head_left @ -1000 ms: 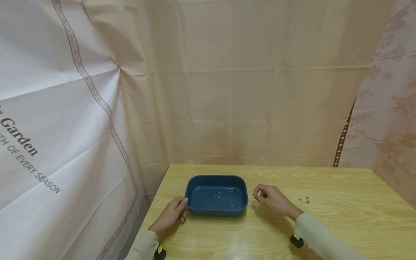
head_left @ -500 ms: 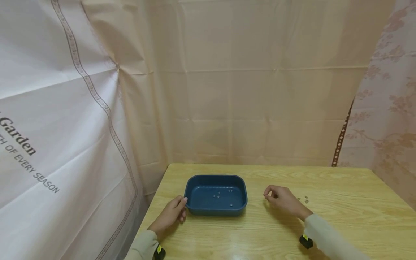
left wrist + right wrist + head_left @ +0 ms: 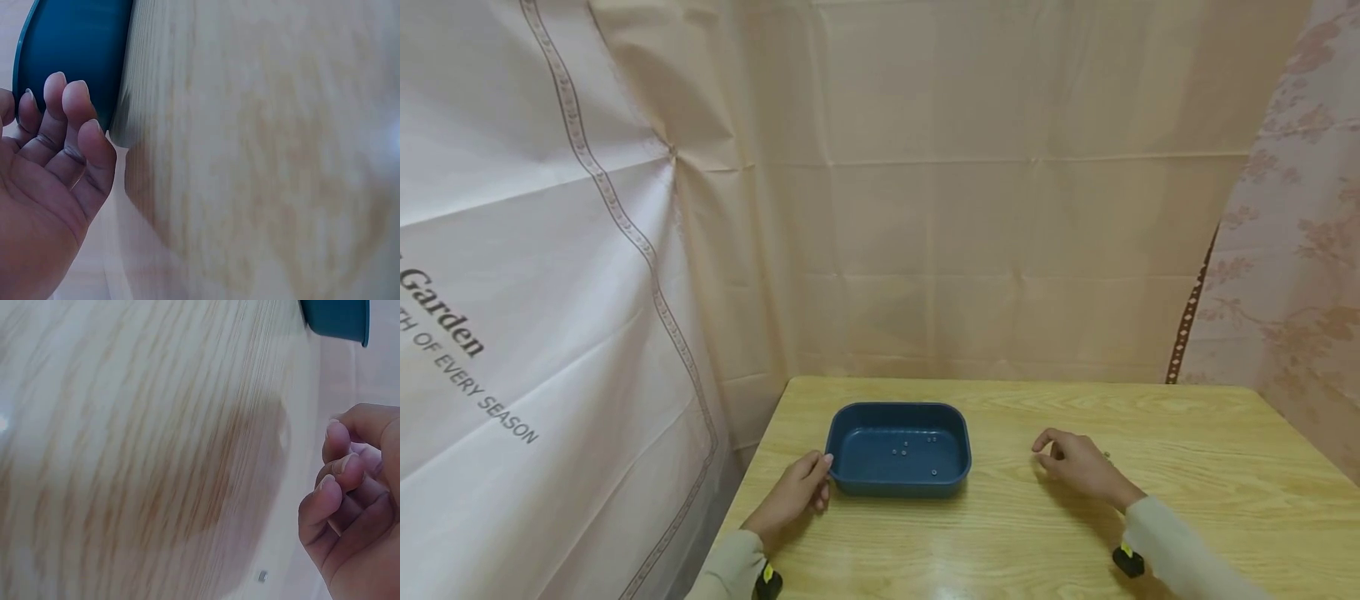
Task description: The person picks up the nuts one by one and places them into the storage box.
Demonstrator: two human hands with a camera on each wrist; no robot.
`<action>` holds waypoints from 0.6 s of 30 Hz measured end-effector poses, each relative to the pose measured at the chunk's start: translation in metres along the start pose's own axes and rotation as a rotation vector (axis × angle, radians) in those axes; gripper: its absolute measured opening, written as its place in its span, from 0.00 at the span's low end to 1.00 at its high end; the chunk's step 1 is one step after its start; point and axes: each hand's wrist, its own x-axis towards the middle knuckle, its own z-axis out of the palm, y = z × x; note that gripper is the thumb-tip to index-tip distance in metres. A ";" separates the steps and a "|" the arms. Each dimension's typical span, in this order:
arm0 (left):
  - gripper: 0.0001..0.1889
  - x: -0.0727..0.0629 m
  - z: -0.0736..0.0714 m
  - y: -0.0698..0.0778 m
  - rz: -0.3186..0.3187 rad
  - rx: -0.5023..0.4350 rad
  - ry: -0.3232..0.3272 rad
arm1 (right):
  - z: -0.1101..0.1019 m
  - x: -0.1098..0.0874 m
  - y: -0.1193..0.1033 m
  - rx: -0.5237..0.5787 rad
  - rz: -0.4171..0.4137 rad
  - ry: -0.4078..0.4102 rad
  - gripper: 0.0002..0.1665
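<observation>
A blue rectangular tray (image 3: 898,490) stands on the wooden table, with several tiny ring-shaped metal pieces, like nuts (image 3: 903,452), on its floor. My left hand (image 3: 793,492) holds its left end, thumb over the rim and fingers against the outer wall; the left wrist view shows these bent fingers (image 3: 80,106) by the tray wall. Right of the tray, my right hand (image 3: 1084,467) hovers over the table with fingers loosely bent and nothing visible between them. Just behind it, a small metal piece (image 3: 1107,455) peeks out; the right wrist view shows one piece (image 3: 263,575) on the table.
The light wooden table (image 3: 1022,550) extends to both sides, its far edge near a beige hanging cloth (image 3: 925,250). A white printed cloth (image 3: 550,350) hangs on the left and a floral one (image 3: 1300,275) on the right.
My right hand has moved right, away from the tray, and now covers most of the small pieces lying on the table. The left hand keeps its hold on the tray.
</observation>
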 end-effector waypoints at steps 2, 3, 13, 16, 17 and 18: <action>0.25 0.000 0.000 -0.001 0.000 -0.003 0.000 | -0.003 -0.003 0.002 0.001 0.012 0.002 0.09; 0.25 0.000 0.000 -0.001 0.000 -0.006 0.000 | -0.004 -0.004 0.004 0.003 0.018 0.001 0.09; 0.26 0.000 0.001 -0.003 0.010 -0.031 0.008 | -0.022 -0.027 0.019 0.018 0.065 0.000 0.12; 0.25 0.001 0.001 -0.004 0.011 -0.032 0.004 | -0.025 -0.032 0.024 0.022 0.073 -0.004 0.14; 0.25 0.001 0.001 -0.003 0.007 -0.031 0.003 | -0.026 -0.034 0.026 0.022 0.078 -0.003 0.14; 0.25 0.001 0.001 -0.003 0.005 -0.032 0.002 | -0.027 -0.035 0.027 0.028 0.089 -0.002 0.15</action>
